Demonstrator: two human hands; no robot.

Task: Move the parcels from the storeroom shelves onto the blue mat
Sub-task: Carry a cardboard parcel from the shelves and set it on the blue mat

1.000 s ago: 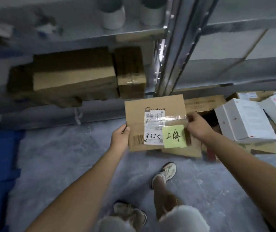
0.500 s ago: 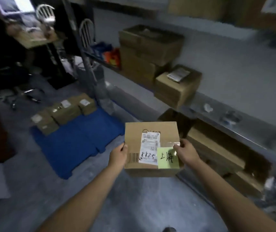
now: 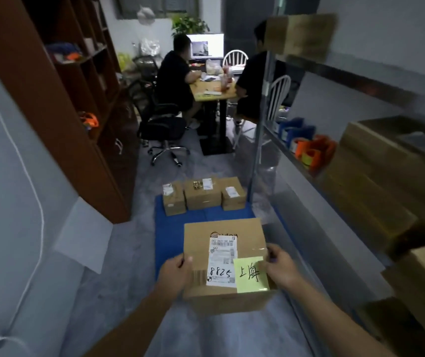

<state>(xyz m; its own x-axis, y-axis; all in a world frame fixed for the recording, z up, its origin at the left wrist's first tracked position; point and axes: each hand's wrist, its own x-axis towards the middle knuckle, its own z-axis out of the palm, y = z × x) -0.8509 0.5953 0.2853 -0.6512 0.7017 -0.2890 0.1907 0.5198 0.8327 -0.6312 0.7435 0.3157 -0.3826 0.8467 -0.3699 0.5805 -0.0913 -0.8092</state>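
Parcel (image 3: 223,235) held in air above near end of blue mat (image 3: 178,222), left hand (image 3: 176,273) and right hand (image 3: 280,266) gripping opposite sides. White label and yellow note (image 3: 250,274) on top face. Three parcels (image 3: 202,194) already in row at mat's far end. Metal shelving (image 3: 322,161) to right carries more cartons, tape rolls (image 3: 311,150). Brown bookcase (image 3: 51,99) to left. Grey floor. Two people seated at table (image 3: 210,92) beyond.

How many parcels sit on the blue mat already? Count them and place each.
3, in a row at the blue mat's far end: left parcel, middle parcel, right parcel. None seems hidden.
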